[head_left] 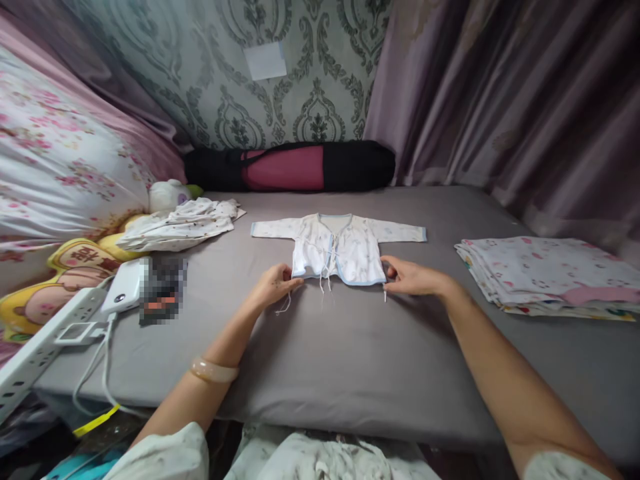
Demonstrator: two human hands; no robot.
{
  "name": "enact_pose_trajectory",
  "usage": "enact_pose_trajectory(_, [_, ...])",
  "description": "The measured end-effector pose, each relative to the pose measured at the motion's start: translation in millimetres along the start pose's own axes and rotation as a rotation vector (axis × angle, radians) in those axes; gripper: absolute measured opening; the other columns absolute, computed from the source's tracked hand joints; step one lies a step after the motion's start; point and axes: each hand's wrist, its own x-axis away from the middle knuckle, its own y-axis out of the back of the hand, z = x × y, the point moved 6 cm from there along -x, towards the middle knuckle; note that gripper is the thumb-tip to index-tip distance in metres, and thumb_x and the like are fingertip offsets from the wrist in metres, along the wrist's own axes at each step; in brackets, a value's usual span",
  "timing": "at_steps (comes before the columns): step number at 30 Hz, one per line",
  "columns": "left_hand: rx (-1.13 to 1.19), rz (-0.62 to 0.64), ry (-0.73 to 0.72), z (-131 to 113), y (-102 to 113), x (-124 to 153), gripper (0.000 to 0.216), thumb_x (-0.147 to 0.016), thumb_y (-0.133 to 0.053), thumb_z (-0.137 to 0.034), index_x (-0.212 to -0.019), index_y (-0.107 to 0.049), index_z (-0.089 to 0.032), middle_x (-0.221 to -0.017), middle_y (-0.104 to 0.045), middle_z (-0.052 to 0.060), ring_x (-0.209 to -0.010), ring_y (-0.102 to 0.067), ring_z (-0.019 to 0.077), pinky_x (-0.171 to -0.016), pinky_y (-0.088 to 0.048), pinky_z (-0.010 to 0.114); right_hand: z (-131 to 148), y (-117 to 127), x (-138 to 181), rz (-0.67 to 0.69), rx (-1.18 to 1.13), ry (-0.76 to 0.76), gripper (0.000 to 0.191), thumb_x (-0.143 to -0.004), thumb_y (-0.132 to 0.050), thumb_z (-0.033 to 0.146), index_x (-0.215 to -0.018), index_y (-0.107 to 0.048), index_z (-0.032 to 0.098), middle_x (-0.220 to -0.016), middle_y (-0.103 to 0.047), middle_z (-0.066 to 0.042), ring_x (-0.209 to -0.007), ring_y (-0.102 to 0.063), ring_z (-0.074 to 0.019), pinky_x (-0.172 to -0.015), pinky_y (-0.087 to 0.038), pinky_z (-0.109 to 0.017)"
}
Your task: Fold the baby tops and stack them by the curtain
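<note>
A small white baby shirt [337, 245] with pale blue trim lies flat on the grey bed [320, 347], sleeves spread out to both sides and tie strings hanging at the front. My left hand [274, 285] pinches the shirt's lower left hem corner, fingers closed on the cloth. At the lower right hem corner, my right hand [413, 277] grips the edge the same way. A pale bangle [214, 371] sits on my left wrist.
A stack of folded patterned cloths [545, 275] lies at the right. A heap of unfolded baby clothes [183, 223] and a soft toy sit at the left, beside a white power bank [126, 287] with cables. A black and pink rolled mat [290, 167] lies against the wall.
</note>
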Motion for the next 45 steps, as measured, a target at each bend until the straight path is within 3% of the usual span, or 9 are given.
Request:
enact_pose_trajectory(4, [-0.053,-0.090,0.036,-4,1,-4,0.021,-0.082,-0.054,-0.035,-0.070,-0.059,-0.019,-0.065,-0.062,0.002,-0.067,-0.060,0.0180,-0.059,-0.038,0.027,8,-9,8,-0.198,0.088,0.044,0.051,-0.082,-0.060,0.027,-0.131,-0.050,0.017,-0.093,-0.068,-0.004,-0.082,-0.062,-0.0167,-0.071,-0.044,-0.024])
enact_pose_trajectory(11, [-0.065,-0.235,0.105,-2,-5,-6,0.013,-0.084,-0.052,-0.030,-0.089,-0.058,-0.020,-0.072,-0.066,0.004,-0.074,-0.063,0.0208,-0.065,-0.041,0.029,22,-19,16,-0.326,0.204,-0.239,0.041,-0.090,-0.046,0.036,-0.128,-0.053,0.022,-0.101,-0.070,-0.010,-0.091,-0.066,-0.0260,-0.069,-0.042,-0.030])
enact_pose_trajectory(15, [-0.172,-0.251,0.005,-5,-11,-10,0.017,-0.084,-0.052,-0.025,-0.101,-0.053,-0.020,-0.081,-0.067,0.005,-0.080,-0.064,0.0215,-0.068,-0.042,0.029,34,-24,18,-0.297,0.329,-0.257,0.044,-0.093,-0.042,0.026,-0.136,-0.044,0.019,-0.108,-0.069,-0.016,-0.097,-0.066,-0.0296,-0.075,-0.043,-0.034])
enact_pose_trajectory(19, [-0.357,-0.228,-0.087,-4,-3,-7,0.024,-0.085,-0.046,-0.019,-0.109,-0.048,-0.021,-0.092,-0.068,0.007,-0.086,-0.064,0.0226,-0.070,-0.042,0.030,36,-21,21,-0.272,0.428,-0.204,0.039,-0.093,-0.038,0.016,-0.131,-0.046,0.017,-0.111,-0.068,-0.016,-0.100,-0.066,-0.0297,-0.077,-0.043,-0.034])
enact_pose_trajectory(29, [-0.664,-0.098,-0.105,-16,4,-1,0.021,-0.091,-0.041,-0.019,-0.111,-0.047,-0.018,-0.107,-0.065,0.013,-0.102,-0.061,0.0261,-0.075,-0.042,0.031,33,-14,24,-0.263,0.570,-0.210,0.033,-0.090,-0.035,0.008,-0.119,-0.051,0.014,-0.106,-0.068,-0.017,-0.096,-0.067,-0.0294,-0.075,-0.043,-0.035])
enact_pose_trajectory(36, [-0.557,-0.017,-0.272,-14,27,13,0.039,-0.085,-0.055,-0.025,-0.123,-0.048,-0.017,-0.114,-0.059,0.015,-0.104,-0.057,0.0269,-0.086,-0.043,0.035,36,-2,45,-0.134,0.602,-0.222,0.027,-0.093,-0.046,0.024,-0.117,-0.056,0.017,-0.113,-0.065,-0.015,-0.099,-0.065,-0.0299,-0.077,-0.044,-0.035])
enact_pose_trajectory(40, [-0.399,-0.141,-0.420,-49,30,14,0.029,-0.090,-0.049,-0.027,-0.117,-0.054,-0.021,-0.109,-0.060,0.011,-0.102,-0.057,0.0242,-0.089,-0.043,0.036,61,9,31,-0.161,0.531,-0.162,0.024,-0.094,-0.046,0.029,-0.109,-0.063,0.020,-0.115,-0.066,-0.014,-0.104,-0.063,-0.0275,-0.080,-0.043,-0.033])
enact_pose_trajectory(43, [-0.292,-0.099,-0.476,-89,1,1,0.023,-0.091,-0.042,-0.022,-0.107,-0.058,-0.022,-0.099,-0.064,0.008,-0.095,-0.060,0.0214,-0.084,-0.046,0.033,95,5,-3,-0.196,0.381,-0.024,0.027,-0.095,-0.041,0.027,-0.103,-0.067,0.020,-0.112,-0.069,-0.012,-0.106,-0.063,-0.0244,-0.082,-0.042,-0.029])
enact_pose_trajectory(45, [-0.347,-0.059,-0.374,-103,-22,-12,0.021,-0.086,-0.045,-0.016,-0.100,-0.060,-0.019,-0.095,-0.065,0.011,-0.095,-0.061,0.0244,-0.082,-0.046,0.036,111,-1,-26,-0.192,0.325,-0.017,0.028,-0.094,-0.043,0.026,-0.102,-0.068,0.018,-0.110,-0.070,-0.013,-0.106,-0.064,-0.0244,-0.082,-0.043,-0.029])
